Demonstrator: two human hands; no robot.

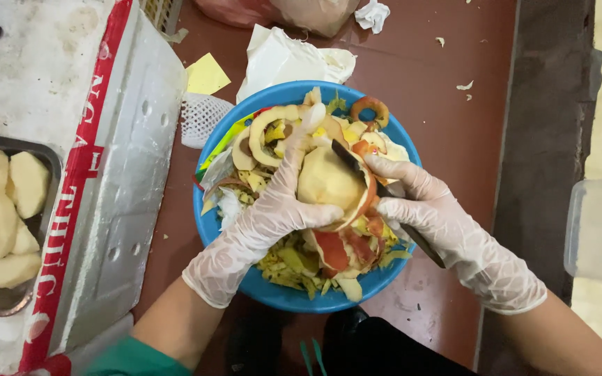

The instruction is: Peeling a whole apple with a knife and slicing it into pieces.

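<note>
Head view, one item in hand: apple [329,182], mostly pared, pale flesh exposed, a band of red skin left on its right side and underneath. Position: above the middle of a blue bowl [207,223] heaped with red and yellow peelings [329,261]. Left hand [269,209], in a thin clear glove, is curled around the apple from the left, fingers spread over its far side. Right hand [433,219], also gloved, is closed around the handle of a dark-bladed knife [353,160] whose blade lies across the fruit's far right shoulder. Handling, as judged: light, firm, wet and likely slippery where peeled; bruises under hard pressure; best held cupped around its sides, away from the blade. Surroundings: white foam box [116,174] along the left with a metal tray [47,157] of peeled pieces [1,223]; crumpled white bag [287,59] and foam net [200,118] just beyond the bowl's far rim; clear container [600,230] at the right edge. Open room: bare brown tabletop [440,83] right and far of the bowl; the left side is tight against the box.
</note>
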